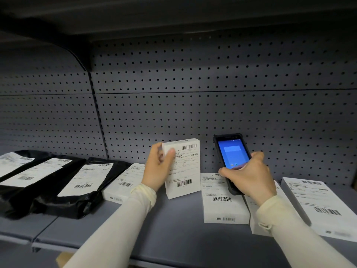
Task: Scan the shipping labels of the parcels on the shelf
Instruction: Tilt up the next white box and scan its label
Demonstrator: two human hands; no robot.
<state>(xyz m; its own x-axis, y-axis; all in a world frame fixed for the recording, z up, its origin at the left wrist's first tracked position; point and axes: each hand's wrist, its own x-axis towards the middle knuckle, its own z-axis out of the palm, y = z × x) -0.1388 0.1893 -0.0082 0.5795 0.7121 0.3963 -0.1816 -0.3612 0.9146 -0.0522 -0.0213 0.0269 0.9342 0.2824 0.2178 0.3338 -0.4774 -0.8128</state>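
My left hand (158, 167) grips a white box parcel (185, 171) by its left edge and holds it upright on the grey shelf (173, 225), its shipping label and barcodes facing me. My right hand (251, 176) holds a black handheld scanner (231, 153) with a lit blue screen, just to the right of that box and apart from it. Three more white boxes lie flat at the right (222, 202), (258, 213), (316, 204). Another white box (123, 182) lies flat left of my left wrist.
Three black plastic mailer bags with white labels lie at the left (85, 182), (38, 173), (11, 161). A grey pegboard wall (212, 93) closes the back. Another shelf hangs overhead. The shelf's front edge runs across the bottom.
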